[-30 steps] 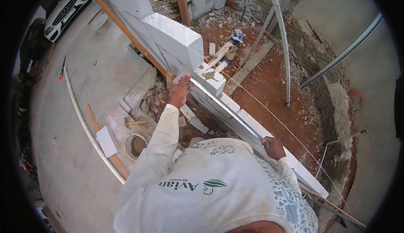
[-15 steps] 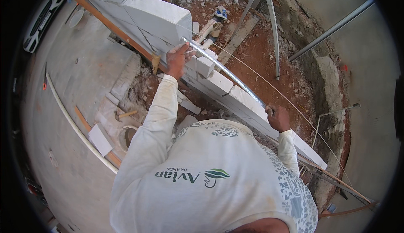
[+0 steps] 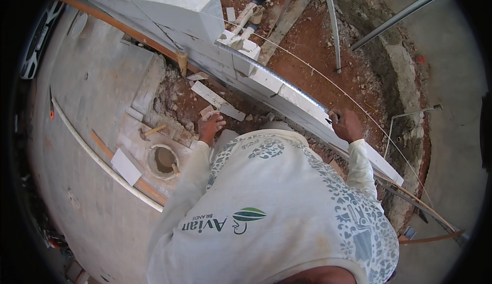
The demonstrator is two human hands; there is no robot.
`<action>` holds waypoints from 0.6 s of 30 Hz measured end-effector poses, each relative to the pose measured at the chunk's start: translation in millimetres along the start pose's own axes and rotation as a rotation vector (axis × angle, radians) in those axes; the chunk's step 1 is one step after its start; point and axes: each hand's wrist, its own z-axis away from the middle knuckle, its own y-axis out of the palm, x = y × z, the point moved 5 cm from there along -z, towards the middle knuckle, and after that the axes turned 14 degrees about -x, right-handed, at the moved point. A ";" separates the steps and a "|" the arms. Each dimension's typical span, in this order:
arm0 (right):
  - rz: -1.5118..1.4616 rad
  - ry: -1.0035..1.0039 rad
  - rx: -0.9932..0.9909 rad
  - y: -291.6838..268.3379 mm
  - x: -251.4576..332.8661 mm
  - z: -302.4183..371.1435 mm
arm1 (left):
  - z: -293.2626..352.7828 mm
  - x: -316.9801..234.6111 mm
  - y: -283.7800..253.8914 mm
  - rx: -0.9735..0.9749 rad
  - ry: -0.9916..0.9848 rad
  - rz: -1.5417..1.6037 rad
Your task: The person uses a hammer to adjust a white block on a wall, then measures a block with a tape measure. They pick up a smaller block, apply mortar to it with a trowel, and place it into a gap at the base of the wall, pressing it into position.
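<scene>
Right hand point(image 3: 347, 125), at 3 o'clock of my view: I find the fingers closed on the near end of a metal measuring tape point(image 3: 287, 82). A small dark part shows at the fingertips; I cannot tell what it is.

Left hand point(image 3: 209, 128), at 9 o'clock, just off centre: fingers curled, off the tape. I cannot tell whether anything is held in them.

The tape runs from my right hand toward 11 o'clock, along the low block wall point(image 3: 293, 98), crossing in front of the small notched block point(image 3: 245, 63) and ending near the lower corner of the large white block point(image 3: 177, 12). Contact at that end is not confirmed.

A string line point(image 3: 320, 72) passes beyond the tape, apart from it, slanting down toward 4 o'clock. Between 8 and 9 o'clock on the ground: a mortar bucket point(image 3: 176, 156), a hammer point(image 3: 155, 129) and a loose white block point(image 3: 126, 166).

Risk, in my judgement: with no hand at the far end, a tug or twist of my right wrist could shift that end or make the strip buckle, spoiling any reading. Swinging it outward could snag the string.
</scene>
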 end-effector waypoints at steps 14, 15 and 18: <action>0.011 -0.012 0.010 31.2 0.4 -8.2 | -30.8 185.8 -130.9 -0.015 -0.221 -0.036; 0.000 -0.009 0.019 31.8 4.1 -10.6 | -41.4 195.8 -150.5 0.102 -0.087 -0.177; -0.011 0.012 0.025 30.4 4.1 -13.2 | -52.4 215.2 -170.6 0.134 -0.111 -0.177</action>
